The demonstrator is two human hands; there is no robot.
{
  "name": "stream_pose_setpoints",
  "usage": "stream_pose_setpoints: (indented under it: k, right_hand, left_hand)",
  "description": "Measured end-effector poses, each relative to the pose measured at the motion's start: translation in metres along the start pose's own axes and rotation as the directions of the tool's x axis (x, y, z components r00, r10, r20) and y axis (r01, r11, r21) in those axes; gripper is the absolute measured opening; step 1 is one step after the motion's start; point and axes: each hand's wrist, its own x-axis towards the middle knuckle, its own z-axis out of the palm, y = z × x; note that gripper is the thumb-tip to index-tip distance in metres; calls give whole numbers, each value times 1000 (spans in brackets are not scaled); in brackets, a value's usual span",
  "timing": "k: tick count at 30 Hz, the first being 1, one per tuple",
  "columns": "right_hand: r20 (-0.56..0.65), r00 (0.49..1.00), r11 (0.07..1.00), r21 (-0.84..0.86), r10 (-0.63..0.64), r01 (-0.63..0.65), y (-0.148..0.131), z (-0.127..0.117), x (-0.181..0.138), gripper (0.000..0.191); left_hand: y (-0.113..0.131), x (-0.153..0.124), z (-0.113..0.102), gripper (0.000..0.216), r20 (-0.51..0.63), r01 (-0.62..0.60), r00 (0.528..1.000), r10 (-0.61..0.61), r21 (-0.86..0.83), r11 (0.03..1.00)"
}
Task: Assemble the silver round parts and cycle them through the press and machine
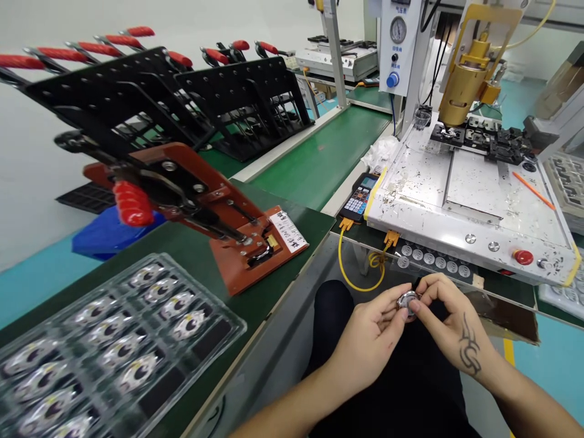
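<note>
Above my lap, my left hand (375,325) and my right hand (440,313) meet with fingers pinched round a small, shiny, rounded metal part (407,300). Both thumbs rest against its face, and the fingers cover its edges, so its full outline cannot be made out. To the left, a clear plastic tray (237,325) carries several silver eye-shaped parts (137,371) with dark centres; some of its pockets hold none. Between the tray and my hands stands a red-brown toggle-clamp fixture (228,267) with a red handle.
A white machine base (410,201) with a gold press head (463,91) and black jigs (483,137) stands ahead right. On its front is a red button (523,257). A keypad controller (360,198) with a yellow cable (341,261) lies beside it. Black racks (246,91) stand back left.
</note>
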Motion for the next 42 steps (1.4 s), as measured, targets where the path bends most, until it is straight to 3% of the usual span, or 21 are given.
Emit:
stream_pose_setpoints:
  k: [3,6,9,11,13,16,19,22,24,27,31,33,34,35,36,37,38,39,41,42]
  right_hand:
    - [-36,999,994,-105,-41,37,8,1,0,24]
    - [85,989,980,-150,-117,129,12,2,2,11]
    - [157,963,964,-114,-221,240,8,7,6,21]
    - [77,982,984,-20,-173,175,4,12,10,12]
    - [32,999,986,164,-15,10,1,17,13,14]
    - [103,978,884,419,179,-206,-1,24,16,27]
    - [162,962,827,492,220,-272,-1,30,17,33]
    - [200,960,850,455,195,-267,-3,29,19,31]
    - [222,967,904,377,122,-201,-4,24,22,30]
    - [281,951,977,199,-127,72,-7,11,30,50]
    - [422,795,868,-33,-437,495,-11,1,45,46]
    - [400,753,795,-90,-523,600,-12,2,55,48]
    - [369,746,772,-106,-555,627,-13,4,61,48]
    - [341,743,760,-114,-575,640,-13,7,68,46]
    - [314,746,757,-114,-587,644,-15,10,76,43]
    - [287,752,760,-107,-593,641,-16,12,83,40]
    - [260,759,767,-94,-597,635,-18,15,91,38]
    - [233,765,773,-76,-600,629,-20,17,98,37]
    - [204,775,787,-34,-598,616,-24,21,110,37]
    - [201,782,797,-7,-590,604,-26,23,115,37]
  left_hand:
    - [-4,0,-4,37,-31,-50,998,53,115,992]
    - [2,0,-14,44,28,-112,994,108,314,943]
    - [15,1,-25,55,83,-166,986,145,427,889]
    - [20,1,-28,58,27,-169,985,171,371,913]
    - [21,1,-29,61,-76,-157,980,183,271,950]
    - [17,-1,-25,44,-155,-135,974,165,187,973]
    - [18,-4,-22,22,-155,-97,981,119,144,985]
    - [24,-6,-24,24,-154,-51,986,67,104,993]
    - [26,-7,-26,26,-150,-31,988,45,95,995]
    - [23,-8,-29,28,-154,-27,987,44,109,994]
    - [30,-16,-33,25,-116,-82,987,111,230,970]
    - [52,-21,-43,21,-73,-211,960,270,448,869]
    - [68,-23,-52,18,-67,-299,909,411,581,757]
    - [87,-24,-63,14,-60,-377,812,581,706,600]
    - [106,-24,-76,10,-37,-418,664,747,809,412]
    - [125,-23,-92,8,12,-417,487,874,882,221]
    - [142,-22,-108,13,96,-399,344,934,916,52]
    - [156,-20,-124,23,204,-376,295,934,923,-83]
    - [175,-16,-150,43,385,-352,368,846,900,-257]
    - [181,-13,-158,50,432,-352,417,800,888,-296]
